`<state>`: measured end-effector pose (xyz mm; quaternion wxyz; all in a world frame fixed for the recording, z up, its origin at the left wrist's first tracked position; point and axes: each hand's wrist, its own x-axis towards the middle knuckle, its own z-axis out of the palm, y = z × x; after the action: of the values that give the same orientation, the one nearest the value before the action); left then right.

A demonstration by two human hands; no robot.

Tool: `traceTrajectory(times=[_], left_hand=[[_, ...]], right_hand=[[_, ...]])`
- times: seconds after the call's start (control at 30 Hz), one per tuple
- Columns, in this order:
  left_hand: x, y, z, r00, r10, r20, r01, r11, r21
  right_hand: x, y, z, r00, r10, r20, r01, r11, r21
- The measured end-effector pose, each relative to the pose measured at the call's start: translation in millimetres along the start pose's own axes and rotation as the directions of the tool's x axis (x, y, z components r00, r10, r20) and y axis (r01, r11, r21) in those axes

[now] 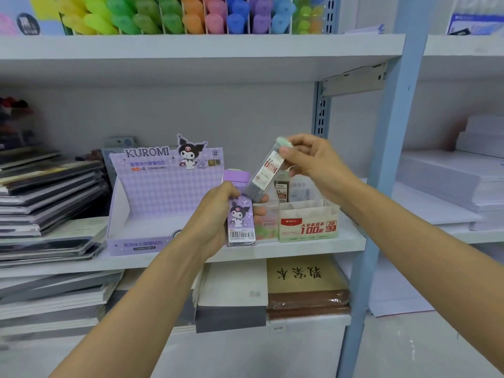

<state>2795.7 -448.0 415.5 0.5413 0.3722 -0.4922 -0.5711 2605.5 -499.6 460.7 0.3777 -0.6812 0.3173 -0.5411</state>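
Two slim pencil-lead cases are held up in front of the white middle shelf (300,251). The left hand (215,211) curls round a flat purple plastic case with a cartoon print and barcode (241,222), keeping it upright by its long edges. The right hand (313,162) pinches a clear plastic case with a mint-green cap (268,170) near that cap, tilted; whether its lower end touches the purple one I cannot tell. Both look light, stiff and slick, with brittle leads inside, so a grip on the narrow sides seems safest. A purple cardboard display box (152,186) stands open just to the left.
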Motion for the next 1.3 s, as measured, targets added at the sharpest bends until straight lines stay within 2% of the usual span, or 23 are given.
traceTrajectory(times=[0.1, 0.23, 0.47, 0.7, 0.83, 0.93, 1.0, 1.07, 1.13, 1.17, 1.23, 1.3], left_hand=[[0.2, 0.1, -5.0, 0.998, 0.056, 0.003, -0.056, 0.998, 0.004], [-0.8, -1.7, -9.1, 0.989, 0.145, 0.014, -0.145, 0.989, -0.025], [-3.4, -7.2, -10.9, 0.990, 0.140, 0.019, -0.140, 0.989, 0.037], [-5.3, -6.3, -11.1, 0.995, 0.095, 0.038, -0.098, 0.993, 0.064], [-4.9, -6.9, -13.1, 0.993, 0.109, 0.038, -0.113, 0.988, 0.106], [-6.7, -7.4, -14.9, 0.992, 0.108, 0.067, -0.114, 0.989, 0.094], [-8.4, -7.0, -15.9, 0.990, 0.116, 0.086, -0.124, 0.987, 0.097], [-9.6, -6.4, -15.9, 0.988, 0.122, 0.094, -0.131, 0.986, 0.100], [-10.9, -5.5, -14.3, 0.987, 0.118, 0.105, -0.129, 0.985, 0.113], [-11.5, -5.2, -13.3, 0.987, 0.113, 0.112, -0.128, 0.982, 0.137], [-12.9, -5.1, -11.8, 0.987, 0.106, 0.123, -0.128, 0.974, 0.189], [-14.6, -4.8, -13.2, 0.987, 0.111, 0.116, -0.134, 0.968, 0.214]], right_hand=[[6.1, 1.0, -16.9, 0.976, -0.109, -0.188, 0.116, 0.993, 0.032], [11.8, 13.5, -33.5, 0.943, -0.180, -0.281, 0.134, 0.975, -0.175], [13.3, 45.6, -25.8, 0.969, -0.193, -0.156, 0.088, 0.855, -0.511], [21.2, 53.5, -16.6, 0.991, -0.131, 0.028, 0.116, 0.732, -0.671], [22.8, 55.7, -14.4, 0.989, -0.144, 0.014, 0.105, 0.652, -0.751], [19.8, 52.6, -10.2, 0.989, -0.148, -0.002, 0.094, 0.635, -0.767], [15.4, 44.7, -5.2, 0.976, -0.217, -0.027, 0.124, 0.650, -0.749], [9.3, 30.1, 4.6, 0.972, -0.233, -0.012, 0.175, 0.763, -0.622], [3.0, 12.3, 17.6, 0.986, -0.131, 0.105, 0.162, 0.905, -0.393], [0.4, 5.1, 24.3, 0.979, -0.073, 0.190, 0.134, 0.933, -0.334], [-2.0, -2.5, 36.3, 0.943, 0.014, 0.334, 0.099, 0.942, -0.320], [-2.3, -3.9, 44.8, 0.924, 0.032, 0.382, 0.086, 0.954, -0.289]])
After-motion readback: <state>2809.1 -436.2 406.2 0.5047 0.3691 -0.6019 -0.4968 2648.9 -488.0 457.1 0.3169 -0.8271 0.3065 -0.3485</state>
